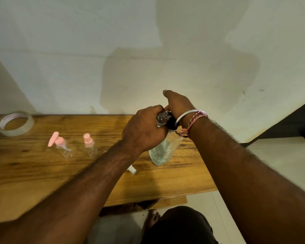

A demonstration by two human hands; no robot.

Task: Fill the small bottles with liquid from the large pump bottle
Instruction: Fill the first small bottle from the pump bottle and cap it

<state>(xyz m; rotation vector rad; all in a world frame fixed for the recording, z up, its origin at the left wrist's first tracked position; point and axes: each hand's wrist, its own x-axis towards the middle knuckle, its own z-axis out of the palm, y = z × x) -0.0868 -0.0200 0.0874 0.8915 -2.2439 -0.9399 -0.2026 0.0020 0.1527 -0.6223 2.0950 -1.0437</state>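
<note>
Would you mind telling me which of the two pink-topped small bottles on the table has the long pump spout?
The left bottle, nearer the tape roll: its pink top carries a long spout. The other bottle, closer to the left hand, has a short rounded top.

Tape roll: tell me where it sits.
In the head view, the tape roll lies at the table's far left edge by the wall, left of the pink-capped bottles.

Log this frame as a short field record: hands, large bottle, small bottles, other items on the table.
left hand: grips a small clear bottle held at the large bottle's top
right hand: on the black pump head, grip hidden
large pump bottle: clear, standing on the wooden table
other small bottles: two, pink-topped, upright, untouched
white cap: lying beside left forearm
tape roll: far left
</note>
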